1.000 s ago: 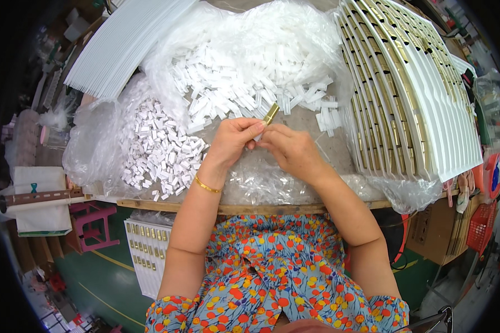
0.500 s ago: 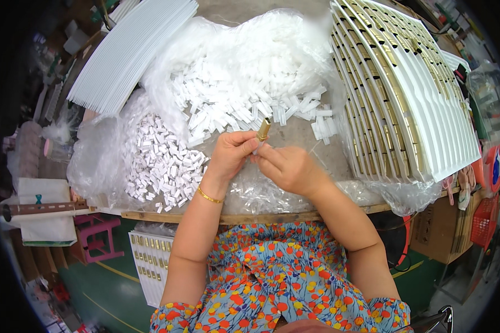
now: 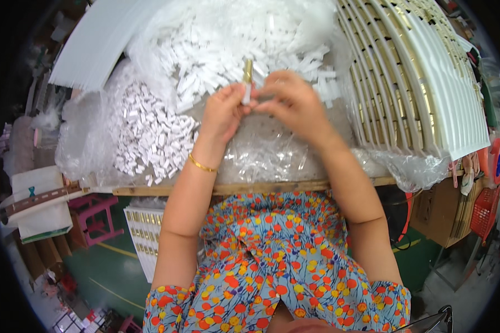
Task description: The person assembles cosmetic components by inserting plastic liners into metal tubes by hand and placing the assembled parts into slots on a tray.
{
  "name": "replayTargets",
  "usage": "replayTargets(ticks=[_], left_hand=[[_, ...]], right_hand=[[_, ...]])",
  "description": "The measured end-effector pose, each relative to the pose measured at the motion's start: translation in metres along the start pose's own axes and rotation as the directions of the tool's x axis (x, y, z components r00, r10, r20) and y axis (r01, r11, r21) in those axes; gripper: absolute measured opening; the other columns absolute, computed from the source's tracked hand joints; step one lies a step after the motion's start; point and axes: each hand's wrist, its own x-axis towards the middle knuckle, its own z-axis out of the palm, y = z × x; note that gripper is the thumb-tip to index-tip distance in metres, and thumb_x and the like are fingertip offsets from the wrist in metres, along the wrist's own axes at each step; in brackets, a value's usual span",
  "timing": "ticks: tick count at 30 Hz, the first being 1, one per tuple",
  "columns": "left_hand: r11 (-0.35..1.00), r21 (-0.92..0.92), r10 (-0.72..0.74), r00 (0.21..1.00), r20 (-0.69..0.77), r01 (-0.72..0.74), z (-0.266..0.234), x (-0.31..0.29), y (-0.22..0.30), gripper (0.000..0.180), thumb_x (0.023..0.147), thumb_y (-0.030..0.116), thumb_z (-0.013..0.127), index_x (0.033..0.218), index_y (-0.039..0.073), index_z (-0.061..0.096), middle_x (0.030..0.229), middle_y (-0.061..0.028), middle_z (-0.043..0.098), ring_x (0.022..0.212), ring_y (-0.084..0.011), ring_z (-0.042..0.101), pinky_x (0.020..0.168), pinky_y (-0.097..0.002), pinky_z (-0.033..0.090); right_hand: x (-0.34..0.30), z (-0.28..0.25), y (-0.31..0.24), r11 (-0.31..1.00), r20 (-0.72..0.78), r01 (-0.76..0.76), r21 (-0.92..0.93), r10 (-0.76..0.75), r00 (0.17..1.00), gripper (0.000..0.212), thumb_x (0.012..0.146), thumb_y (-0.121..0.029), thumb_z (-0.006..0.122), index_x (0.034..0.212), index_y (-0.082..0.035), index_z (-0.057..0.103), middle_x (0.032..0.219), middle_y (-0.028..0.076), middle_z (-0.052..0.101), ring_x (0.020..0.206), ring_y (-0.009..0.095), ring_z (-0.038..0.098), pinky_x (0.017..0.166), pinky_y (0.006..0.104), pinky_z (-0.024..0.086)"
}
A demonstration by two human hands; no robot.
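My left hand (image 3: 223, 114), with a gold bangle on its wrist, is closed on a small gold rectangular tube (image 3: 248, 71) with a whitish clear lower end. The tube stands upright between thumb and fingers. Just right of it my right hand (image 3: 301, 108) has thumb and fingers parted, with a gap between them and nothing visible in it. That hand is somewhat blurred, its thumb tip close to the tube's lower end. Beyond both hands lies a heap of clear plastic sleeves (image 3: 222, 67). Small white pieces (image 3: 147, 133) are piled to the left.
White trays (image 3: 422, 105) with rows of gold tubes are stacked at the right. White corrugated sheets (image 3: 94, 41) stand at the far left. Crumpled clear plastic film (image 3: 266, 155) lies before the wooden table edge (image 3: 250, 187). Below the table is another tray (image 3: 144, 236) holding gold pieces.
The view has tipped, so the table sits higher in the picture. My right hand has come away from the gold tube and its fingers have parted; my left hand keeps the tube, now more upright.
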Motion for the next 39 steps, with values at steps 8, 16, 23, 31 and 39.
replayTargets(ticks=[8, 16, 23, 31, 39], left_hand=[[0.996, 0.021, 0.085, 0.996, -0.025, -0.085, -0.003, -0.001, 0.017, 0.030, 0.089, 0.010, 0.050, 0.117, -0.003, 0.047, 0.096, -0.0111, 0.060, 0.083, -0.0203, 0.062, 0.071, -0.0254, 0.053], [0.989, 0.044, 0.146, 0.979, -0.144, -0.141, -0.007, -0.005, 0.031, 0.027, 0.091, 0.008, 0.046, 0.114, -0.006, 0.044, 0.109, -0.0208, 0.054, 0.099, -0.0309, 0.058, 0.083, -0.0347, 0.052], [0.994, 0.060, 0.095, 0.990, -0.108, -0.089, -0.004, -0.001, 0.028, 0.027, 0.092, 0.007, 0.041, 0.115, -0.008, 0.041, 0.109, -0.0222, 0.054, 0.098, -0.0317, 0.058, 0.082, -0.0362, 0.053], [0.991, 0.112, 0.093, 0.986, -0.137, -0.077, -0.004, -0.007, 0.027, 0.026, 0.092, 0.010, 0.044, 0.113, -0.005, 0.044, 0.106, -0.0195, 0.057, 0.095, -0.0274, 0.060, 0.078, -0.0350, 0.053], [0.945, 0.277, 0.230, 0.956, -0.183, -0.174, -0.007, -0.090, 0.058, 0.022, 0.087, 0.008, 0.055, 0.105, -0.004, 0.053, 0.092, -0.0167, 0.063, 0.080, -0.0234, 0.065, 0.067, -0.0286, 0.055]], right_hand=[[-0.012, 0.000, 0.009, 0.948, 0.513, -0.312, -0.061, 0.298, 0.805, 0.009, 0.071, -0.014, 0.065, 0.077, -0.006, 0.066, 0.078, 0.010, 0.062, 0.070, 0.028, 0.059, 0.065, 0.0359, 0.046], [-0.013, 0.003, 0.018, 0.868, 0.220, -0.461, -0.188, 0.494, 0.841, 0.008, 0.074, -0.013, 0.063, 0.078, -0.006, 0.066, 0.076, 0.011, 0.061, 0.072, 0.029, 0.059, 0.065, 0.0367, 0.046], [-0.017, 0.034, 0.019, 0.920, 0.153, -0.352, -0.171, 0.378, 0.913, 0.019, 0.076, -0.015, 0.063, 0.094, -0.012, 0.064, 0.082, 0.008, 0.059, 0.071, 0.029, 0.059, 0.062, 0.0370, 0.047], [-0.021, 0.043, 0.019, 0.943, 0.256, -0.248, -0.220, 0.302, 0.918, 0.015, 0.075, -0.016, 0.064, 0.090, -0.011, 0.063, 0.087, 0.007, 0.057, 0.071, 0.027, 0.059, 0.062, 0.0368, 0.047], [-0.028, 0.037, 0.020, 0.960, 0.284, -0.262, -0.101, 0.280, 0.917, 0.017, 0.074, -0.013, 0.067, 0.088, -0.004, 0.062, 0.085, 0.011, 0.057, 0.071, 0.026, 0.057, 0.063, 0.0331, 0.046]])
